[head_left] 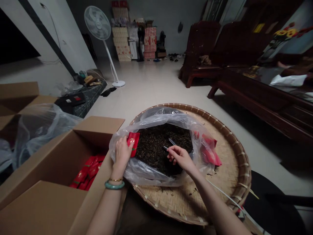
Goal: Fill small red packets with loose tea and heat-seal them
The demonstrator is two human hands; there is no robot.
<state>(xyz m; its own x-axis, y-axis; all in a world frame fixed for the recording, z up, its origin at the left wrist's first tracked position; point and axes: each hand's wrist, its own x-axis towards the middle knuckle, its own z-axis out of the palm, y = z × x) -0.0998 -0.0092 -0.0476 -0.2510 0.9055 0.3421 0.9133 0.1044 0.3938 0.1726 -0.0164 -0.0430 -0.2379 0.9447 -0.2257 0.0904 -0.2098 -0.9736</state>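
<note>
At the left rim of a clear plastic bag (139, 168), my left hand (123, 150) is closed on a small red packet (133, 143) with gold and green print. The bag lies open and holds a heap of dark, curly dried tea leaves (154, 140). Over the heap, my right hand (179, 157) pinches a slim tool (165, 148) with a dark tip; its kind is not clear. A narrow shiny strip (171, 141) shows just beyond these fingers, and whether it belongs to the tool I cannot tell. More red packets (209, 151) show at the bag's right side.
The bag rests on a round woven bamboo tray (227, 137). To the left stands an open cardboard box (97, 125) with several red packets (86, 171) inside. Beyond are a white standing fan (118, 83), dark wooden furniture (244, 86) and stacked cartons (121, 42). A black round seat (271, 202) is at right.
</note>
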